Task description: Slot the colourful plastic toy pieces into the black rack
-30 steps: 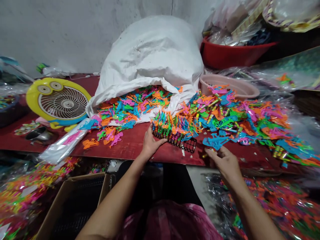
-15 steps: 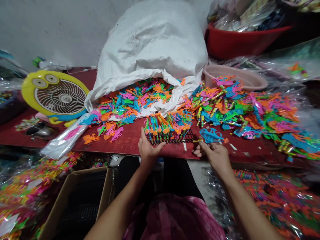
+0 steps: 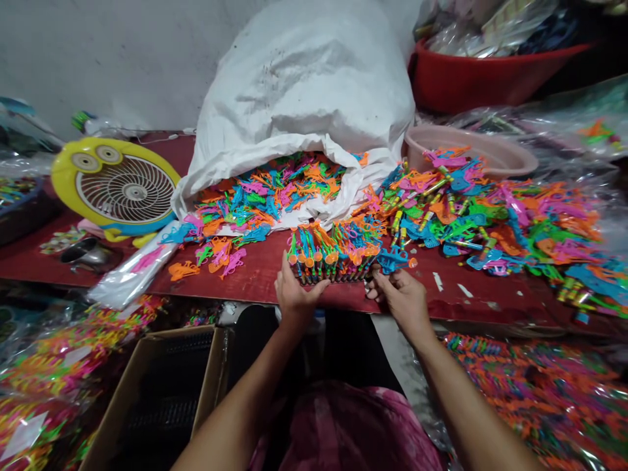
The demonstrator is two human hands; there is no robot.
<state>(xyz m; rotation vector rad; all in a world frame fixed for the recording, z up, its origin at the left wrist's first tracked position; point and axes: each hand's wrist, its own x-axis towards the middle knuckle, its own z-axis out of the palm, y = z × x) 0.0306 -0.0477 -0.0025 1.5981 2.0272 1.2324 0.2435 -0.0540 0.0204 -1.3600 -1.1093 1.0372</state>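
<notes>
On the red tabletop stands a black grid rack [image 3: 334, 280] packed with upright small plastic toys [image 3: 318, 245] in orange, green, blue and pink. My left hand [image 3: 297, 294] grips the rack's left end, thumb along the front side. At the right end, my right hand [image 3: 400, 294] pinches a blue plastic toy [image 3: 391, 260] by its lower part; the fingers hide what they touch there. Behind the rack, a white sack [image 3: 314, 85] spills more loose toys [image 3: 275, 186]. A heap of toys with yellow-banded tubes [image 3: 461, 209] lies to the right.
A yellow fan [image 3: 115, 186], a metal cup [image 3: 91, 254] and a clear plastic bag [image 3: 135, 265] are at the left. A pink basin [image 3: 490, 147] and a red tub [image 3: 490, 75] stand at the back right. Below the table's edge sits a cardboard box [image 3: 209, 379] with black racks.
My right hand has moved left with the blue toy, from beside the rack up to its right end. My left hand keeps its hold. The view has shifted slightly.
</notes>
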